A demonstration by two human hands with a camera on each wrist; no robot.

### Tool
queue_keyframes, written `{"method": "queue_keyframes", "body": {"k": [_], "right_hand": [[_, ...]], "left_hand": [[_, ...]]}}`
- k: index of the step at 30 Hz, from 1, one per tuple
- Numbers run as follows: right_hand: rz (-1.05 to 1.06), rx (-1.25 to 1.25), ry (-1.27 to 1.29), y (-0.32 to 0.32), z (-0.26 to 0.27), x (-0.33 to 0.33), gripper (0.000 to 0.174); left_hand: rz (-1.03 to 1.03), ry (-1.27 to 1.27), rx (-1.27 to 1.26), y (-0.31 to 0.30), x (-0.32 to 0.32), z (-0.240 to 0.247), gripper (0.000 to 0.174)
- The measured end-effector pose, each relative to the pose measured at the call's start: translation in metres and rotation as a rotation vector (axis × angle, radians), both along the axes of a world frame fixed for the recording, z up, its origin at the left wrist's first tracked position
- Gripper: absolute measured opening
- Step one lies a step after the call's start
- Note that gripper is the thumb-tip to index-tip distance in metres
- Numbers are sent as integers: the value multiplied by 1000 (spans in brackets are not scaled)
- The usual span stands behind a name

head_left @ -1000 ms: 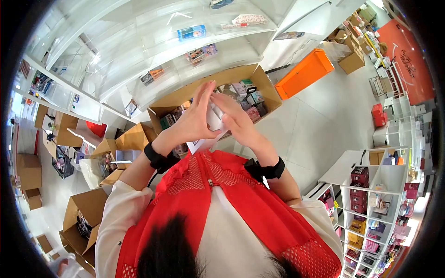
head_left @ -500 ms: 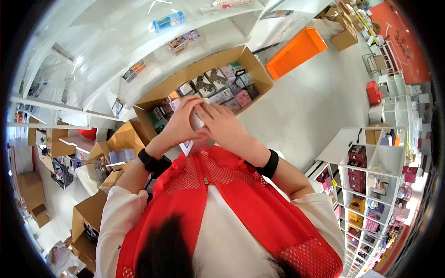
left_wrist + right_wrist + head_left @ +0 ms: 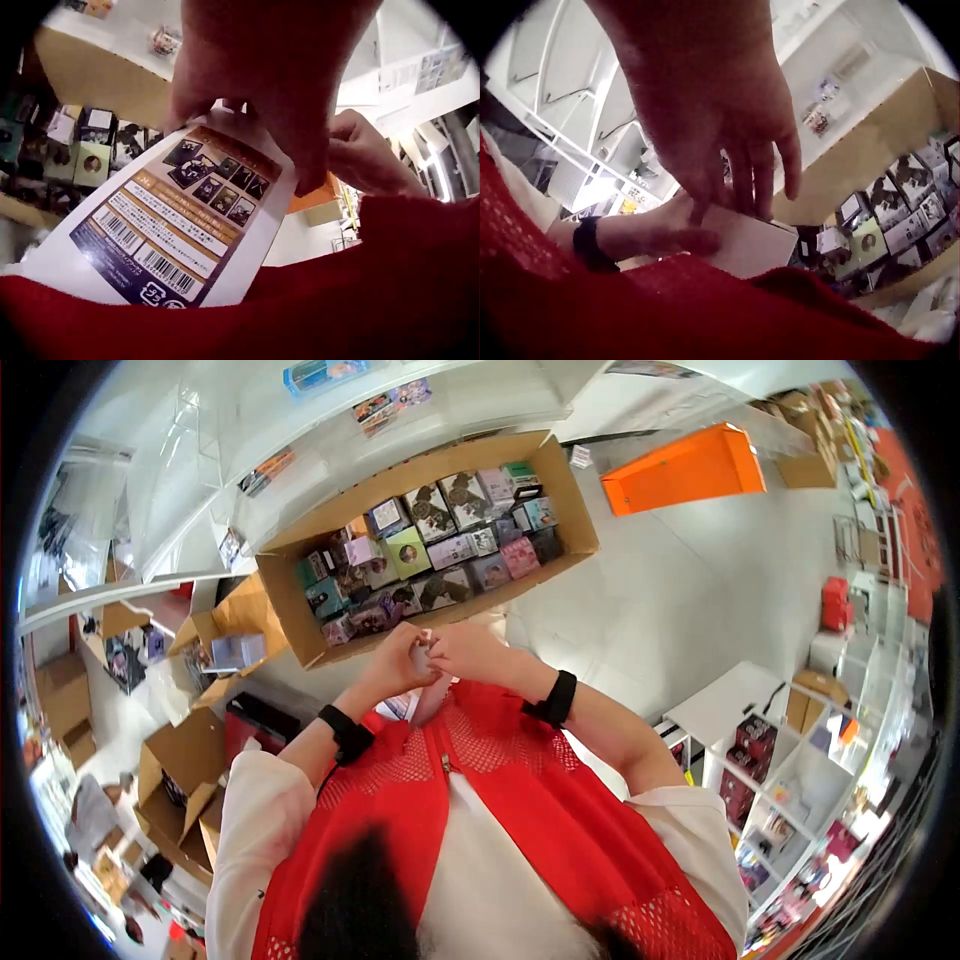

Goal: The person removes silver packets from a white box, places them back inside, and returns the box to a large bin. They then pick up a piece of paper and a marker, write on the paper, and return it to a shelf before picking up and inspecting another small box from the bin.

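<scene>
A white box [image 3: 161, 225] with a printed label, two barcodes and small pictures is held close against my red vest [image 3: 390, 800]. My left hand [image 3: 395, 663] grips it around its upper end, as the left wrist view shows. At that same end the fingers of my right hand [image 3: 470, 652] are bent and pinch the edge. In the right wrist view a plain white face of the box [image 3: 754, 244] shows under those fingers. From above, the hands hide most of the box.
Just beyond my hands stands a large cardboard carton [image 3: 285, 595] filled with small boxed goods. White shelves [image 3: 200, 480] rise behind it. An orange bin [image 3: 685, 470] lies to its right, open cartons [image 3: 185, 760] sit at left, and a white cubby unit [image 3: 720, 700] stands at right.
Both hands have come lower and nearer my chest with the box. The right fingers, earlier stretched along it, are now bent at its end. The filled carton shows more fully.
</scene>
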State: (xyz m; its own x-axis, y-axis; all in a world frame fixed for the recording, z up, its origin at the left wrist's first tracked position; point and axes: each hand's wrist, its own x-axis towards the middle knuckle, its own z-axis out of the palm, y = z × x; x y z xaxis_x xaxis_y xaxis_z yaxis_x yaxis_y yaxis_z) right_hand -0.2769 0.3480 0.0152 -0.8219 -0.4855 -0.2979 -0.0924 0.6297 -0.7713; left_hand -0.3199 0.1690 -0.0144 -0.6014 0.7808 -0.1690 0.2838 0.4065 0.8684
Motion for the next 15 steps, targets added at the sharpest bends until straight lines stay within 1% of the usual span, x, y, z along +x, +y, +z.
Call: {"method": "queue_keyframes", "body": {"k": [1,2,4,5,6,7,8,9,10,11,12,13,14,15], "right_hand": [[69,-46,12,13,-27,-1,14],[136,-94,23,26,-66,1,19],[43,-133,-70,44,-86,-2,34],[-115,-118,-180,52,-88,1,45],[-270,-94,-285,60,-84,-4,55],[-250,-148,-399,70,-78,-14,70],[-235,-238,-389,77,-87,-17,70],[-221,-328,-380,83,-97,-23,70],[-209,-418,-372,88,-103,-31,71],[-263,-385,-524,94,-106,-40,72],[-318,-346,-671,99,-96,-56,72],[-378,-301,-818,105,-97,-69,73],[-510,-246,-779,110,-136,-67,77],[-663,-233,-795,118,-158,-72,76]], "left_hand": [[13,-29,-61,13,2,0,48],[14,-71,-111,26,2,-2,48],[17,-156,-202,50,-1,-12,48],[69,-139,-184,59,0,-22,51],[58,-82,-189,71,-6,-23,52],[50,-26,-194,83,-14,-19,52],[44,24,-200,92,-17,-18,53],[39,133,-160,96,-19,-25,55],[64,117,-120,101,-21,-32,56],[86,103,-78,105,-25,-40,56],[106,94,-35,105,-33,-48,57],[148,38,6,100,-45,-54,60],[186,-17,49,93,-60,-57,64],[267,16,22,79,-76,-60,68]]}}
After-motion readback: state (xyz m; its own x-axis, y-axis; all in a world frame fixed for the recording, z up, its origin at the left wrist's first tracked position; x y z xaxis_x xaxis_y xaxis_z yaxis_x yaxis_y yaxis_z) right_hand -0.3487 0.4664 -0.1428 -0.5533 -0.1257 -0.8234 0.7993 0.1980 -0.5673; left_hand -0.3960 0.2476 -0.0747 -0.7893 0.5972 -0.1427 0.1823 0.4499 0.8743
